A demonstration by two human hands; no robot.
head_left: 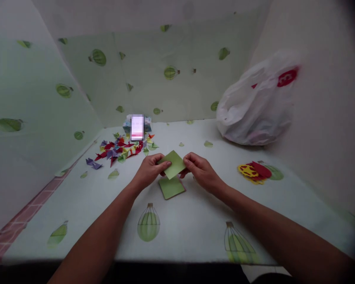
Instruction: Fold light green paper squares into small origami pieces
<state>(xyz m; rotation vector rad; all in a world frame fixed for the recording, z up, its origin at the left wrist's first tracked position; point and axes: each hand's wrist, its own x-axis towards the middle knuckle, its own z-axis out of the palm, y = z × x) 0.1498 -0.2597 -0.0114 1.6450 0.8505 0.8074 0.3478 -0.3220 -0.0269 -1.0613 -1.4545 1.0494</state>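
A square of green origami paper (173,165) is held up between both hands, turned so one corner points away from me. My left hand (150,169) pinches its left corner between thumb and fingers. At the opposite corner, my right hand (201,170) pinches it the same way. Just below lies a stack of square paper (172,188) on the table, its top sheet green. The held sheet hides the stack's far edge.
Several folded paper cranes (118,149) in mixed colours lie at the back left, before a blurred phone (137,127) leaning on a box. Red and yellow paper cutouts (256,171) lie to the right. A white plastic bag (256,104) stands at the back right.
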